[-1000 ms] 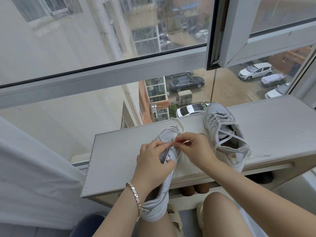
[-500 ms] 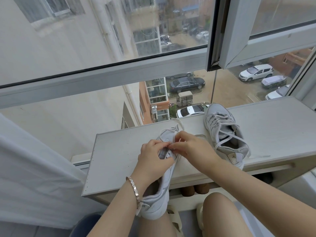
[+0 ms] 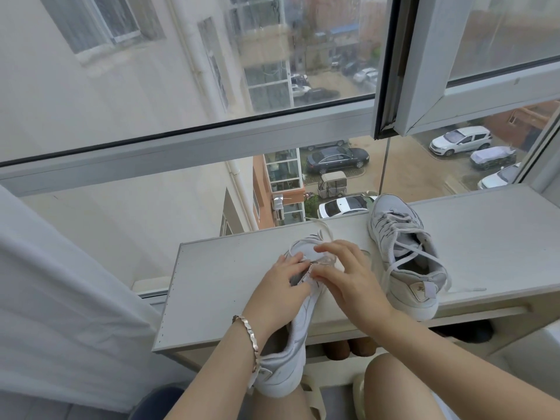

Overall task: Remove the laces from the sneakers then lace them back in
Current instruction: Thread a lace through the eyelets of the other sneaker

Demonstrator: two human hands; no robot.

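Window-side shoe work: we look down on a pale cabinet top set below a window, where a pair of white low-top sneakers sits.

The near sneaker lies tilted toward its side across the front edge. Its toe is up on the board and its heel hangs off above the person's bare leg. The upper is white with pale grey panels, the collar is padded and the heel is smooth.

The left hand, with a metal bracelet at the wrist, grips this shoe at the throat, fingers curled over the eyelet row. The right hand is spread over the forefoot, thumb and forefinger close together at the eyelets. Blur there keeps us from telling whether they pinch the lace or only touch it. That flat white lace loops loose past the toe and onto the board.

The second sneaker stands upright just to the right, sole down, with its toe toward the glass and its heel at the front edge. It is apart from both hands. It is laced in crossed rows but untied, with a trailing lace end lying on the board beside the heel. A small logo patch marks the heel tab.

A white curtain hangs at the left, and parked cars show on the street below.
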